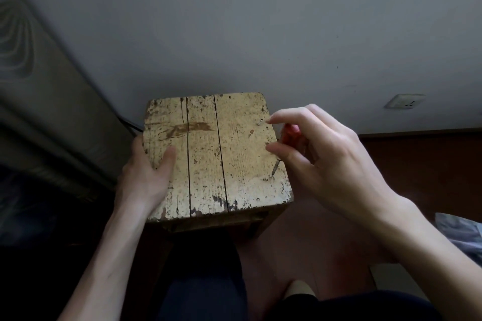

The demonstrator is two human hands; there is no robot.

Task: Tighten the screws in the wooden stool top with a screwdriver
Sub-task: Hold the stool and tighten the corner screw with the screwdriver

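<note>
A worn wooden stool top [208, 164] with flaking pale paint and two long cracks fills the middle of the view. My left hand [146, 172] grips its left edge, thumb lying on the top. My right hand [320, 154] holds a screwdriver with a red handle [289, 135] over the stool's right side. Its thin metal shaft [275, 168] slants down with the tip on a screw [271, 176] near the right front corner. A second screw [260, 122] stands proud near the right rear corner, just off my forefinger tip.
A pale wall rises right behind the stool, with a white socket plate [403, 101] low on the right. A dark wooden panel [39, 112] runs along the left. Reddish-brown floor [417, 177] lies to the right, and crumpled grey fabric [461, 232] sits at the right edge.
</note>
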